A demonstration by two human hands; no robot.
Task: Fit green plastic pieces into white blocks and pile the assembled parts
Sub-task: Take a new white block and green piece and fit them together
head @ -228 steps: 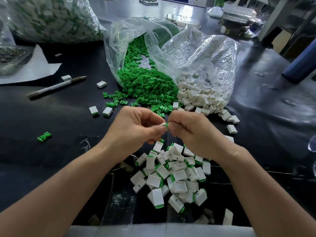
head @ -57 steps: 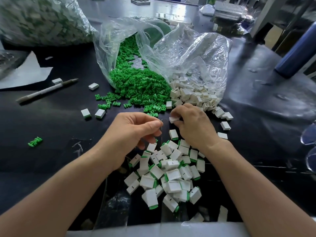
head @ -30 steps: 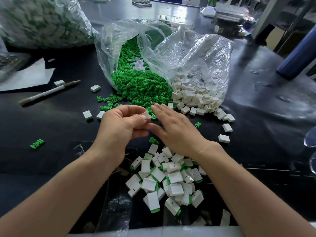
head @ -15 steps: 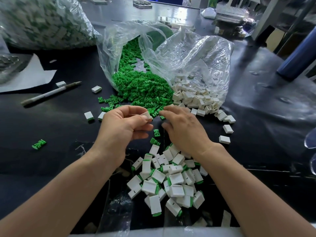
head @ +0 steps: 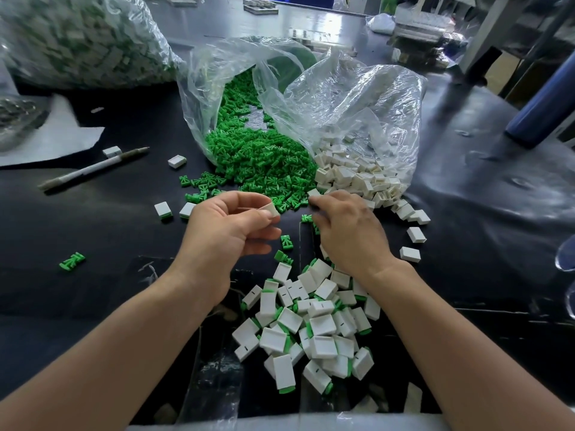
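Now that white block (head: 270,210) has passed to left hand (head: 224,231), pinched between thumb and forefinger, we see right hand (head: 348,231) freed and moved onto fringe of green pieces (head: 258,163) at middle of desk (head: 93,228). Its fingers curl down; whether they hold one we cannot tell. Insertion comes next, we judge. Toward near edge lies assembled pile (head: 311,321).

Earlier joined at centre frame, the hands have parted; the left hand (head: 230,234) now pinches a bare white block (head: 270,209); the right hand (head: 348,234) has moved up to the green heap (head: 264,163)'s lower edge, fingers curled down.
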